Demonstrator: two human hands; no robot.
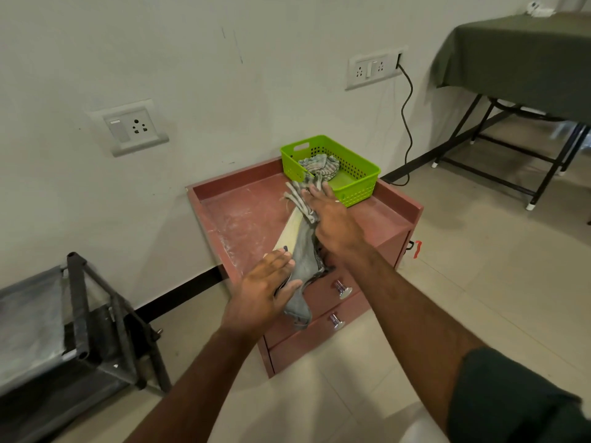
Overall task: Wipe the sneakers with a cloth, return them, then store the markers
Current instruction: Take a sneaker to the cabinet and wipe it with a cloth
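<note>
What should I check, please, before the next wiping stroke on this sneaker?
1. Sneaker supported: ok; the left hand holds its near end above the red cabinet.
2. Cloth on the shoe: ok; it drapes over the sneaker under the right hand.
3. Right hand pressing flat: ok; its fingers lie straight on the cloth.
4. Loose cloth end free of the drawer knobs: cannot tell; it hangs close beside them.
5. Green basket out of the stroke path: not ok; the fingertips are already at its rim.
6. Second sneaker and markers located: cannot tell; neither is in view.
</note>
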